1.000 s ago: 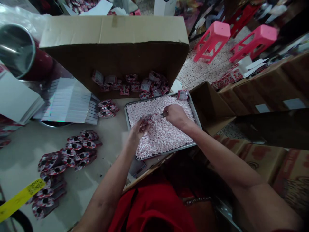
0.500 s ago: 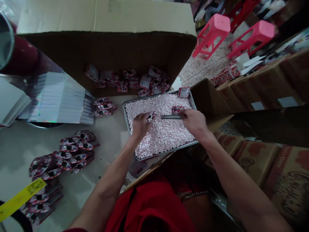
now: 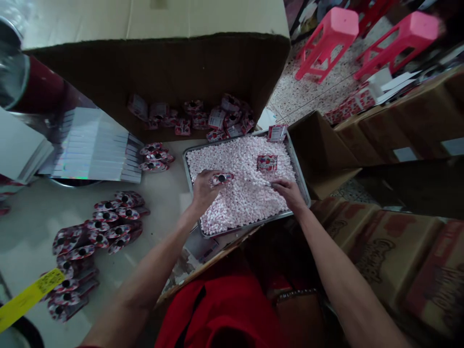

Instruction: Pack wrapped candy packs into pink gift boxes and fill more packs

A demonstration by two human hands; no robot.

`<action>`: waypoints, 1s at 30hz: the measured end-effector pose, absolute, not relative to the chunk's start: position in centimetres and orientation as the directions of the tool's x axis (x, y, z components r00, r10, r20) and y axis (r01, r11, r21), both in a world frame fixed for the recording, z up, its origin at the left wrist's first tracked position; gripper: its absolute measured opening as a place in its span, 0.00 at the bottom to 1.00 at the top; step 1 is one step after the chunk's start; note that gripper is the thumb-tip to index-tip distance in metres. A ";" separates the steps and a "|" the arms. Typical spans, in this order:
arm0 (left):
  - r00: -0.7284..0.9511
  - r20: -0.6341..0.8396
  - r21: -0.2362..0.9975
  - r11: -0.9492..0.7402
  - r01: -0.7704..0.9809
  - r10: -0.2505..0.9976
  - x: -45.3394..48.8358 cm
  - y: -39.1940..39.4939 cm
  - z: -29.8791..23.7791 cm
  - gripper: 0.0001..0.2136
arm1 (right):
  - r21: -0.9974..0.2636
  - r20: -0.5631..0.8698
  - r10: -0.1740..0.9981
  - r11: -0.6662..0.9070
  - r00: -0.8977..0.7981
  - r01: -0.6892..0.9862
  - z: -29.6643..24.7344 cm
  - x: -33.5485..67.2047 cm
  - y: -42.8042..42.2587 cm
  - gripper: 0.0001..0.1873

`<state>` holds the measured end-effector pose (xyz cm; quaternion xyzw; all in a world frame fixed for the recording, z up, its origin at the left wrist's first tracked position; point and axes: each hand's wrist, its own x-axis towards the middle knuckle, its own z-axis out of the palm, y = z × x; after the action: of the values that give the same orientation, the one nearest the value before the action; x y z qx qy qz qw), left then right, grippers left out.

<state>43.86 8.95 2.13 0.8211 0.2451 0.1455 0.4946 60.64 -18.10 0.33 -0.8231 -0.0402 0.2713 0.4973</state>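
Note:
A metal tray (image 3: 187, 169) full of small pale pink-white pellets (image 3: 239, 208) lies in front of me. My left hand (image 3: 206, 189) is closed around a small printed packet (image 3: 222, 179) with a dark opening on top, held over the tray's left part. My right hand (image 3: 290, 193) grips the end of a narrow metal scoop (image 3: 270, 184); its far part is hidden in the pellets. One flat printed packet (image 3: 267, 163) rests on the pellets above my right hand. Another packet (image 3: 277, 133) leans at the tray's upper right corner.
Rows of upright packets (image 3: 108, 217) stand on the table at left, near a stack of white cards (image 3: 96, 145). Behind the tray, a large cardboard box (image 3: 155, 63) holds several filled packets (image 3: 217, 118). Brown cartons (image 3: 384, 246) line the right; pink stools (image 3: 326, 38) stand beyond.
My right hand has moved down and the scoop, earlier showing above the pellets, now dips into them. The packet in my left hand has shifted slightly left; its dark opening now shows plainly.

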 end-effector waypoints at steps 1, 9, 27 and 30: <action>0.849 0.016 0.863 -0.436 0.255 0.529 44.0 9.0 2.3 0.15 | -0.846 -0.436 0.351 -0.475 0.829 -0.244 1.4 60.6 -19.0 0.24; 0.897 0.081 0.758 -0.612 0.227 0.434 45.0 8.1 4.3 0.18 | -0.892 -0.433 0.562 -0.382 0.705 -0.243 7.8 61.2 -16.8 0.20; 0.867 0.043 0.903 -0.390 0.178 0.497 44.4 8.2 2.5 0.14 | -0.189 -0.222 0.772 -0.633 0.595 0.751 20.2 58.7 -6.9 0.18; 0.847 0.003 0.956 -0.252 0.154 0.531 43.1 8.6 1.7 0.16 | -0.276 -0.145 0.693 -0.714 0.706 0.644 17.3 60.4 -11.4 0.17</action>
<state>43.11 8.59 1.71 0.7736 0.2213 0.1654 0.5702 60.38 -11.39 17.28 -0.9179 -0.3642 0.1198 0.1028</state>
